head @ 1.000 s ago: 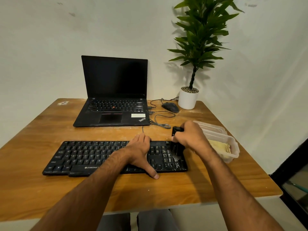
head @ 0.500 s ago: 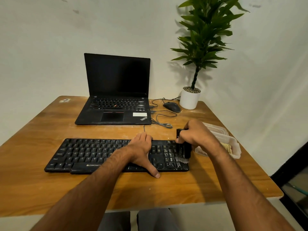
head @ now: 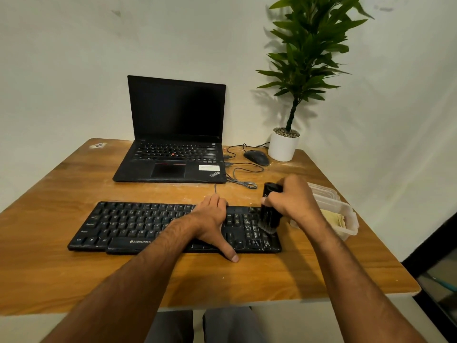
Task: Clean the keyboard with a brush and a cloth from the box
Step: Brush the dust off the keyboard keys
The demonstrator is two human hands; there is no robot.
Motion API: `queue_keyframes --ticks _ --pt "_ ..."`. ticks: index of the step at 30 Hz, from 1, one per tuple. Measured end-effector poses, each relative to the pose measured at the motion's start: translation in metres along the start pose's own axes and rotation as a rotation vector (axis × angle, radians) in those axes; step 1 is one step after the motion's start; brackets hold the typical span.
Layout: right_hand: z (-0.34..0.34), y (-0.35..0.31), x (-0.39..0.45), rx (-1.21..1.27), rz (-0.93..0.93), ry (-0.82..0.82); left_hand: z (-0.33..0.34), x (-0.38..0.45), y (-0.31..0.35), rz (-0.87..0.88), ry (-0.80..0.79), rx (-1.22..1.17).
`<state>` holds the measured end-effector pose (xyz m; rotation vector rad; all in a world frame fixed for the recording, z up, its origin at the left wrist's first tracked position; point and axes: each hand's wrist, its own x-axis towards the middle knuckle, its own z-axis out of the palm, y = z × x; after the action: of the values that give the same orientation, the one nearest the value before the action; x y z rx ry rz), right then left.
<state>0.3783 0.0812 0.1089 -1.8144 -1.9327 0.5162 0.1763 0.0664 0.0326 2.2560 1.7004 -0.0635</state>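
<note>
One black keyboard (head: 148,225) is lying flat near the front of one wooden table (head: 74,276). Two hands are working on it. The left hand (head: 212,225) is lying flat on the middle of the keyboard, with its four fingers close together over the keys and its thumb sticking out past the front edge onto the wood. The right hand (head: 294,201) is wrapping its curled fingers around one black brush (head: 270,209). The brush is standing up, and its bristles are touching the keys at the right end of the keyboard.

One clear box (head: 346,219) is sitting just to the right of the keyboard, with one yellow cloth (head: 333,217) lying inside it.

Farther back, one open laptop (head: 173,134), one mouse (head: 256,157) and one potted plant (head: 284,144) are sitting on the table.
</note>
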Motion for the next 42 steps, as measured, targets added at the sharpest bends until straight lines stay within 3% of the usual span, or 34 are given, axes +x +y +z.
queue_keyframes --ticks 3,7,12,18,20,28,34,42 --pt "0.01 0.005 -0.008 -0.025 -0.011 0.0 -0.001 0.0 0.001 0.002 -0.003 0.008" --pt "-0.003 0.006 -0.011 -0.12 0.01 -0.143 0.0 0.0 0.0 0.0 -0.003 0.008" --pt "-0.005 0.008 -0.009 -0.022 -0.032 0.04 0.001 0.001 -0.001 0.004 0.004 0.007" --pt "0.001 0.015 -0.018 -0.146 -0.011 -0.074 0.001 0.001 -0.001 -0.002 0.003 0.003" --pt "-0.007 0.014 -0.015 -0.173 -0.003 -0.031 0.001 0.002 -0.002 -0.002 -0.001 -0.001" --pt "0.016 0.018 -0.04 0.013 -0.07 0.1 0.001 0.002 -0.001 -0.007 -0.003 0.007" --pt "0.003 0.027 -0.035 0.214 0.011 0.082 0.001 0.002 0.0 -0.008 -0.007 0.003" --pt "0.016 0.019 -0.047 0.217 -0.032 0.061 -0.001 0.001 0.001 -0.007 -0.003 0.018"
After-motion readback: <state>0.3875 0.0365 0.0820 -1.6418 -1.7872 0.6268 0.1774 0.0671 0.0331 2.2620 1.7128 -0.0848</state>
